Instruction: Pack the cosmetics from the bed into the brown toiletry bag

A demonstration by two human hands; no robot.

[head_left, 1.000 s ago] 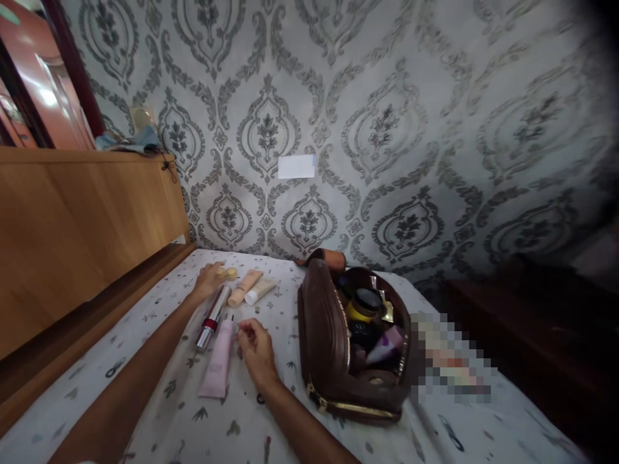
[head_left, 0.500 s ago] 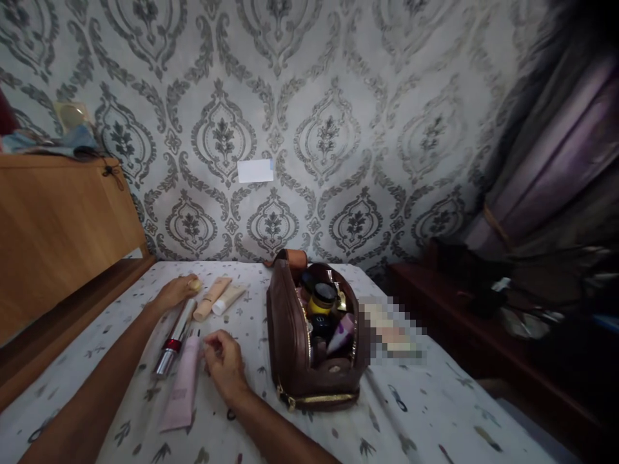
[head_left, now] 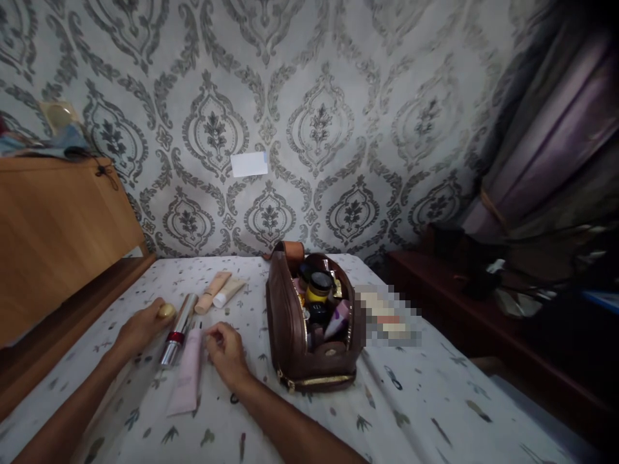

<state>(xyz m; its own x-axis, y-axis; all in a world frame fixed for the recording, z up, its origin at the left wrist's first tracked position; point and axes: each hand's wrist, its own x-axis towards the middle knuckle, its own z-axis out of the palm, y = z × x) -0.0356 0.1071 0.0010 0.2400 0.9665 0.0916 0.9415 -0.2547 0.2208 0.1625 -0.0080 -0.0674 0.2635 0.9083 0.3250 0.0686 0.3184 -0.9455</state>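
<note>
My left hand [head_left: 140, 328] is closed round a small yellow round jar [head_left: 167, 310], just left of a silver and red tube [head_left: 178, 329] lying on the bed. My right hand [head_left: 224, 351] rests on the sheet with its fingers pinched on something too small to make out, beside a pale pink tube [head_left: 187, 372]. Two beige tubes [head_left: 220, 291] lie further back. An open brown cosmetic bag [head_left: 309, 328] stands to the right of my right hand, filled with jars and tubes.
The bed has a white printed sheet [head_left: 401, 412]. A wooden headboard [head_left: 58, 232] stands at the left, patterned wallpaper [head_left: 319, 129] behind. A dark wooden side table [head_left: 464, 283] and a purple curtain [head_left: 546, 142] are at the right. A blurred patch [head_left: 387, 316] lies beside the bag.
My left hand has drawn back toward me from the beige tubes, carrying the small yellow jar. The view has swung to the right. My right hand has hardly moved.
</note>
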